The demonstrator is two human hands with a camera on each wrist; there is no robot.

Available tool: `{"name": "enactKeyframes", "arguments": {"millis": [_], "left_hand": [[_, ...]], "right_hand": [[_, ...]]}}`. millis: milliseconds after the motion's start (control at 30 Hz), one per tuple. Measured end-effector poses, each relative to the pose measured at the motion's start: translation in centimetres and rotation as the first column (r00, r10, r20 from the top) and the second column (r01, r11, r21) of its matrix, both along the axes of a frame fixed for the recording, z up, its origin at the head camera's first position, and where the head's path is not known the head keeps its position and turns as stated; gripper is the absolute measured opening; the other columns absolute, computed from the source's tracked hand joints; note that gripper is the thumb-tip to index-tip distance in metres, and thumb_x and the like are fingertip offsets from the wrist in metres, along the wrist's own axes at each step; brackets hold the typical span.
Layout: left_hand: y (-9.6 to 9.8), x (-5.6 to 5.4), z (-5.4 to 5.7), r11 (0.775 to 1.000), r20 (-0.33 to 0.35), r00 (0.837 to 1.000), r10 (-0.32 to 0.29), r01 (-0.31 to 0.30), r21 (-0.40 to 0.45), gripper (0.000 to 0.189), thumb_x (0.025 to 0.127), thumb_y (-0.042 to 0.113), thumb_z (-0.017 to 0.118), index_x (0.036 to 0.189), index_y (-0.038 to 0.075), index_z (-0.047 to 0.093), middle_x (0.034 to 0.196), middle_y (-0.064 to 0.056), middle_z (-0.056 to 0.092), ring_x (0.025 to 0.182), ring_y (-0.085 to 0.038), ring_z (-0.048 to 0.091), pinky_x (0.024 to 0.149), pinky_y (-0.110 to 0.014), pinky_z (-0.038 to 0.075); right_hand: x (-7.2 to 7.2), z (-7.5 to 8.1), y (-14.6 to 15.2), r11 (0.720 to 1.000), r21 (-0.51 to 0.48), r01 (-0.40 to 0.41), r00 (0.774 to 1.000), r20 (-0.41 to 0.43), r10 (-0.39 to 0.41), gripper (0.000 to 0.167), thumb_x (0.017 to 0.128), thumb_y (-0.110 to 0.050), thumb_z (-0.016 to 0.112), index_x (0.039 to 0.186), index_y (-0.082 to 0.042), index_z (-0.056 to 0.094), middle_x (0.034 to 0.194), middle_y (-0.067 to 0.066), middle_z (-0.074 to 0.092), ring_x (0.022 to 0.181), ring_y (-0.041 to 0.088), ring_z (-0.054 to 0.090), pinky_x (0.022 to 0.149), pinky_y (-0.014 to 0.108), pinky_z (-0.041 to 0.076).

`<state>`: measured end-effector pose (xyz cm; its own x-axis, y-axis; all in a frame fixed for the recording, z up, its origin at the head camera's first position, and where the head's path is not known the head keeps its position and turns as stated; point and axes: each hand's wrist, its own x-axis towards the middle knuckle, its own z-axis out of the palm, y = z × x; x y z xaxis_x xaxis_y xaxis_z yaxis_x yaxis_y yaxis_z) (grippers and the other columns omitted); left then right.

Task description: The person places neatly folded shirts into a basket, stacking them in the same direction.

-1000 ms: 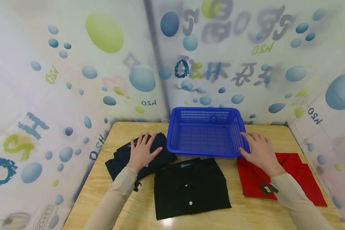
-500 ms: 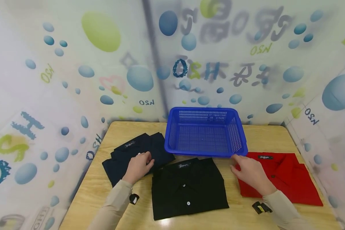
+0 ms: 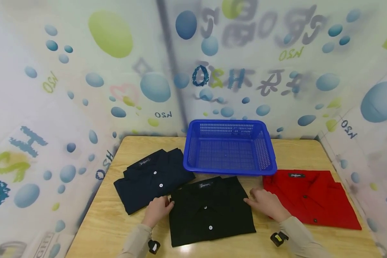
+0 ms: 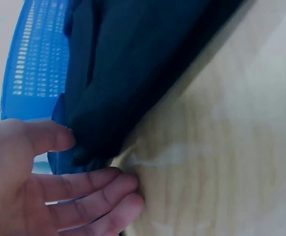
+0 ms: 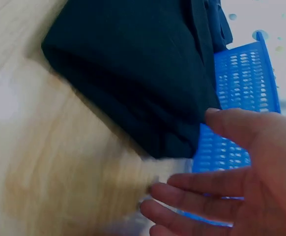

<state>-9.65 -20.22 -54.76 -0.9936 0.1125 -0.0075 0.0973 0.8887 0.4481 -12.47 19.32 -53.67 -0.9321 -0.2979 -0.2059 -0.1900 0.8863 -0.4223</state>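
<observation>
A folded black shirt [image 3: 225,215] with white buttons lies at the front middle of the wooden table. My left hand [image 3: 157,210] is at its left edge. In the left wrist view the thumb [image 4: 59,137] is at the cloth's corner and the fingers [image 4: 96,182] lie low beside it, loosely bent. At the opposite edge is my right hand [image 3: 267,204]. Its thumb [image 5: 226,120] meets the cloth in the right wrist view, while its fingers [image 5: 197,196] stay spread and apart from it.
Behind the black shirt stands a blue plastic basket [image 3: 230,172] with nothing in it. A folded navy shirt [image 3: 142,186] lies to the left, its corner close to the black one. A folded red shirt [image 3: 322,200] lies right. A patterned wall [image 3: 167,43] borders the table [image 3: 142,141].
Both hands have come down and inward, the left from over the navy shirt and the right from the basket's right side past the red shirt, to the black shirt's edges. The shirts stay put.
</observation>
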Motion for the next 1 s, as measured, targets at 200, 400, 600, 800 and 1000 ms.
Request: {"name": "enactKeyframes", "arguments": {"millis": [200,400,600,800,1000], "left_hand": [[0.7,-0.1,-0.4,0.992,0.029,1.0,-0.003,-0.001,0.126,0.035,0.089,0.024,0.065,0.061,0.01,0.05,0.057,0.003,0.043,0.05,-0.014,0.043,0.047,-0.03,0.035],[1.4,0.2,0.0,0.988,0.114,0.993,-0.004,-0.014,0.152,0.032,0.082,0.023,0.072,0.086,-0.006,0.061,0.079,-0.016,0.063,0.075,-0.036,0.062,0.068,-0.046,0.05],[2.0,0.7,0.4,0.987,0.171,0.985,0.014,-0.041,0.154,0.06,0.074,0.01,0.077,0.117,-0.022,0.049,0.107,-0.038,0.058,0.103,-0.051,0.055,0.091,-0.055,0.044],[2.4,0.6,0.3,0.984,0.174,0.984,0.031,-0.061,0.167,0.063,0.071,0.003,0.077,0.12,-0.02,0.046,0.109,-0.04,0.055,0.105,-0.053,0.052,0.092,-0.056,0.042],[2.4,0.5,0.4,0.965,0.153,0.988,-0.001,-0.039,0.26,0.055,0.07,-0.002,0.075,0.115,-0.015,0.047,0.107,-0.036,0.058,0.102,-0.049,0.056,0.089,-0.056,0.044]], "right_hand": [[-0.1,-0.4,-0.9,1.0,-0.011,0.012,1.0,0.013,-0.012,0.035,0.086,-0.038,0.07,0.082,-0.005,0.058,0.067,0.001,0.044,0.058,0.016,0.043,0.05,0.03,0.038],[-0.4,-0.8,-1.6,0.998,-0.068,0.002,0.998,0.07,0.003,0.043,0.084,-0.032,0.073,0.1,0.005,0.059,0.087,0.012,0.059,0.075,0.024,0.056,0.067,0.041,0.053],[-0.4,-1.1,-1.9,0.992,-0.129,0.005,0.99,0.138,0.013,0.07,0.085,-0.029,0.072,0.128,0.018,0.044,0.124,0.037,0.047,0.111,0.045,0.052,0.093,0.058,0.043],[-0.7,-1.4,-1.7,0.971,-0.237,-0.018,0.991,0.122,0.048,0.061,0.082,-0.022,0.076,0.123,0.013,0.047,0.111,0.024,0.056,0.103,0.038,0.055,0.089,0.054,0.046],[-1.0,-1.0,-1.7,0.928,-0.371,-0.03,0.989,0.126,0.083,0.05,0.08,-0.012,0.076,0.115,0.01,0.048,0.101,0.015,0.059,0.094,0.032,0.058,0.082,0.05,0.048]]}}
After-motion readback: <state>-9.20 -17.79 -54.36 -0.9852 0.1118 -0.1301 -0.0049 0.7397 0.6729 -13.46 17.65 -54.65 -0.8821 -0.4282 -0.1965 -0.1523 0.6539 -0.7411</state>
